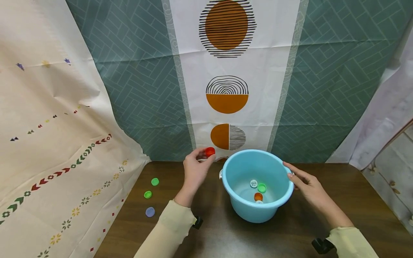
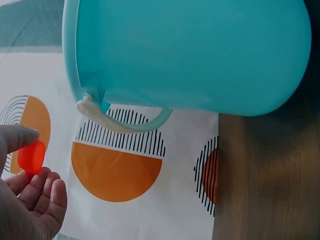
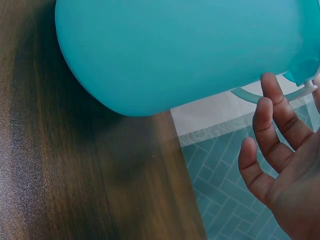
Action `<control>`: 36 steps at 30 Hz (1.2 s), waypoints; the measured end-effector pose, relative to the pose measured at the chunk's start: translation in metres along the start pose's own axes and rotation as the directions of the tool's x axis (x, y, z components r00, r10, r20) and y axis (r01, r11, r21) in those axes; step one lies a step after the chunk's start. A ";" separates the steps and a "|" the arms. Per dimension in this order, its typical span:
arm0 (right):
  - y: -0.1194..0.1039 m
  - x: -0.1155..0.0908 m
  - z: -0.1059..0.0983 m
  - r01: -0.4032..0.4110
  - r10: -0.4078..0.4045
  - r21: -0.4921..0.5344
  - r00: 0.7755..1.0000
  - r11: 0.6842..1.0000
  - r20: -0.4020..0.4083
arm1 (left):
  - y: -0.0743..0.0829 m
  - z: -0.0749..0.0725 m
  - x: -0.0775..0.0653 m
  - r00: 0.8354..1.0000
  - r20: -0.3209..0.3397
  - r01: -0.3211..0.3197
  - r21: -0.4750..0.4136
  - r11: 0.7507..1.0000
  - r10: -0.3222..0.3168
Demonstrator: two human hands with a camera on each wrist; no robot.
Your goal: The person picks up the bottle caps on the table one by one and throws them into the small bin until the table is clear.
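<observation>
My left hand (image 1: 196,170) pinches a red bottle cap (image 1: 210,151) between thumb and fingers, held up to the left of a light blue bucket (image 1: 240,207). The left wrist view shows the same red cap (image 2: 31,157) between thumb and fingertips, apart from the bucket wall. Inside the bucket lie a white cap (image 1: 254,184), a green cap (image 1: 261,187), an orange cap (image 1: 258,196) and another white one, partly hidden by the near rim. My right hand (image 1: 306,188) holds the bucket's right rim; in the right wrist view, its fingers (image 3: 272,90) lie along the outer wall.
On the brown wooden table (image 1: 213,236), left of my left arm, lie two green caps (image 1: 155,181) and a blue-violet cap (image 1: 150,211). A patterned cloth (image 1: 226,71) hangs behind the table. The bucket's handle (image 2: 125,122) hangs at its far side.
</observation>
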State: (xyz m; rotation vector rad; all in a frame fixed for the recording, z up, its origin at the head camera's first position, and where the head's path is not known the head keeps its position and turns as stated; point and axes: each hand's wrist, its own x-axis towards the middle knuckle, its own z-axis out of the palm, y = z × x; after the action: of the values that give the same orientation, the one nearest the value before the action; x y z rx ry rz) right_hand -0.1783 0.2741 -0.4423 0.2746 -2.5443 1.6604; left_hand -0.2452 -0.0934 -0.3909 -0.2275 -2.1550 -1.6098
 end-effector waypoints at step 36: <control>0.002 0.001 0.000 -0.008 0.008 0.000 1.000 1.000 0.002 | 0.020 0.028 -0.010 0.996 0.083 -0.014 -0.056 0.998 0.019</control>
State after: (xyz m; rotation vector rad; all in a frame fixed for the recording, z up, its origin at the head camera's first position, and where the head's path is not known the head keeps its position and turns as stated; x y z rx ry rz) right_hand -0.1793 0.2750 -0.4437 0.2672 -2.5498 1.6641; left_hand -0.2360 -0.0593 -0.3841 -0.3347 -2.1662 -1.6799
